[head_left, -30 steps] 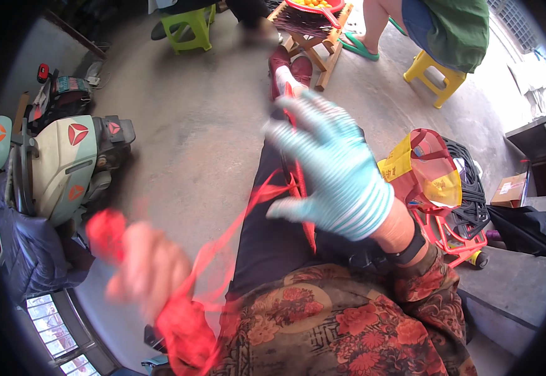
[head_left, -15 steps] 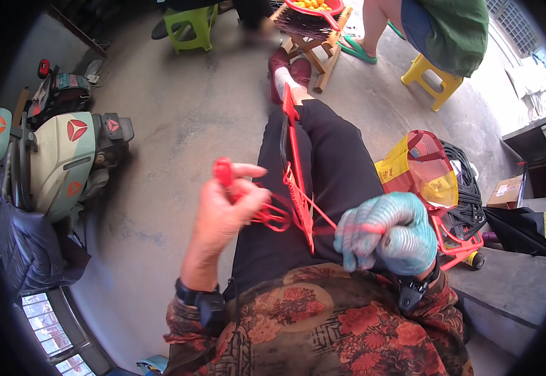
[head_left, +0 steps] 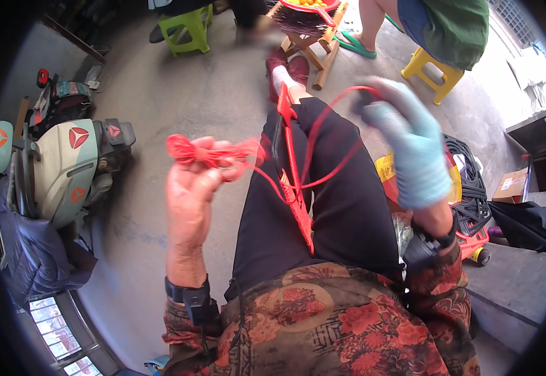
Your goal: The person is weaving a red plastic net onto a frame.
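Pinching a red cord bundle (head_left: 185, 149), bare L hand (head_left: 188, 188) has fingers curled shut on it, L of the lap. Cord runs R to a red strip (head_left: 296, 203) lying betw. the 2 thighs (head_left: 348, 188), then loops up to gloved R hand (head_left: 418, 150); fingers blurred, can't tell how open or if gripping. Bag (head_left: 385, 168) partly hidden behind.

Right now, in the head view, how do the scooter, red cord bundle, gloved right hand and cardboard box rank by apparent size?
1. Scooter
2. Gloved right hand
3. Red cord bundle
4. Cardboard box

Nearness to the camera enlarges hand and bundle.
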`<state>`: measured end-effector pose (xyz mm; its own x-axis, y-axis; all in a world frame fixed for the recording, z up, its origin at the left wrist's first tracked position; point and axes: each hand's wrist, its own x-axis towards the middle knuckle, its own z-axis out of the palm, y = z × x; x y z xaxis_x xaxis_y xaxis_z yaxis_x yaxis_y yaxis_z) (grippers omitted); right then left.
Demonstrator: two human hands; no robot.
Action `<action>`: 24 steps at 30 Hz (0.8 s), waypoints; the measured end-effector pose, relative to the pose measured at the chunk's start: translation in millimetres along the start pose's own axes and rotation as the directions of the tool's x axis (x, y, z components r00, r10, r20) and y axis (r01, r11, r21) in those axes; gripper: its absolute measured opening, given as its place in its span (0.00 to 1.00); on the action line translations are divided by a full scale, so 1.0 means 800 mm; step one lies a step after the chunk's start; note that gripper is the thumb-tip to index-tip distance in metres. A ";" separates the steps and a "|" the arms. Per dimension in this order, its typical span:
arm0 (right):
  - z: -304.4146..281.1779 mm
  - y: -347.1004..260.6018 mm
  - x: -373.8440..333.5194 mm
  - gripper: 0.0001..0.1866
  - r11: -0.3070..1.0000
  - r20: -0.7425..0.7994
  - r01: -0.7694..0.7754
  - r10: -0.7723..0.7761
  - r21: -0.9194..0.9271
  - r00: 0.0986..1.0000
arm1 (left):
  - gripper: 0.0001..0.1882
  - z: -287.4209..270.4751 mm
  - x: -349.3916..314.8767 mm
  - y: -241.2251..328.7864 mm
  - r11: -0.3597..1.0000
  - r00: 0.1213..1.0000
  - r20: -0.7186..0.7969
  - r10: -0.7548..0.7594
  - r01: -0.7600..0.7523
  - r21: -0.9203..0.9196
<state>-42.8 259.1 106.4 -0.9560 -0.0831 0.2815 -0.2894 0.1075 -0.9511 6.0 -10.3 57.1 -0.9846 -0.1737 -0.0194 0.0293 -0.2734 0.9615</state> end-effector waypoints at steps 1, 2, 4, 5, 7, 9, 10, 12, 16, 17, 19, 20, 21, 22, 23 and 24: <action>0.016 0.023 0.016 0.16 0.937 -0.126 0.091 -0.141 -0.338 0.982 | 0.20 -0.006 0.005 0.008 0.998 1.000 -0.005 0.026 -0.026 0.064; 0.019 0.039 0.016 0.14 0.868 -0.052 0.193 -0.243 -0.457 0.969 | 0.19 -0.009 0.009 0.010 0.989 0.996 -0.089 0.027 -0.014 0.147; 0.028 0.076 0.005 0.12 0.845 0.136 0.209 -0.162 -0.492 0.977 | 0.16 -0.014 0.012 0.003 0.971 0.998 -0.016 0.063 -0.057 0.232; 0.035 0.090 -0.005 0.10 0.886 0.242 0.201 -0.105 -0.418 0.965 | 0.15 -0.016 0.012 -0.003 0.951 0.999 -0.050 0.009 0.006 0.308; 0.044 0.102 -0.020 0.07 0.940 0.426 0.177 -0.038 -0.293 0.904 | 0.15 -0.016 0.008 -0.010 0.970 0.997 -0.048 0.065 -0.052 0.237; 0.056 0.086 -0.028 0.08 0.970 0.274 0.088 -0.023 -0.227 0.962 | 0.15 -0.009 0.003 -0.005 0.989 0.991 -0.077 0.114 -0.105 0.106; 0.055 0.065 -0.032 0.09 0.980 0.281 0.069 -0.013 -0.188 0.960 | 0.16 -0.006 0.000 0.008 0.970 0.979 -0.086 0.183 -0.166 0.180; 0.064 0.012 -0.036 0.11 0.985 0.532 0.168 -0.119 -0.045 0.838 | 0.15 0.008 0.000 0.045 0.951 0.976 -0.037 0.214 -0.200 0.236; 0.117 -0.049 -0.038 0.22 0.852 0.749 0.509 -0.258 -0.123 0.611 | 0.14 0.043 -0.017 0.097 0.924 0.937 0.060 0.343 -0.348 0.156; 0.125 -0.047 -0.037 0.25 0.782 0.706 0.523 -0.157 -0.339 0.691 | 0.14 0.046 -0.021 0.102 0.876 0.898 0.005 0.439 -0.429 0.219; 0.119 -0.022 -0.026 0.30 0.657 0.484 0.616 -0.406 -0.435 0.775 | 0.13 0.042 -0.029 0.104 0.740 0.784 0.022 0.620 -0.594 0.315; 0.110 -0.006 -0.022 0.29 0.627 0.390 0.594 -0.449 -0.504 0.804 | 0.15 0.035 -0.032 0.101 0.674 0.738 -0.006 0.675 -0.612 0.414; 0.097 0.010 -0.018 0.28 0.620 0.330 0.524 -0.409 -0.583 0.851 | 0.16 0.029 -0.033 0.095 0.625 0.726 0.019 0.688 -0.605 0.493; 0.089 0.025 -0.014 0.25 0.701 0.257 0.433 -0.349 -0.567 0.901 | 0.16 0.024 -0.033 0.088 0.577 0.711 0.033 0.703 -0.596 0.558; 0.082 0.038 -0.009 0.22 0.762 0.216 0.366 -0.296 -0.535 0.930 | 0.17 0.018 -0.032 0.080 0.540 0.706 0.041 0.707 -0.576 0.613; 0.075 0.049 -0.007 0.17 0.819 0.240 0.313 -0.220 -0.482 0.946 | 0.17 0.014 -0.029 0.070 0.481 0.713 0.104 0.693 -0.566 0.670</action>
<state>-45.6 204.3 59.9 -0.8286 -0.3403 0.4446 -0.5593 0.5391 -0.6297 28.1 -10.8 114.7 -0.6996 -0.2148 0.6815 0.4556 0.6007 0.6570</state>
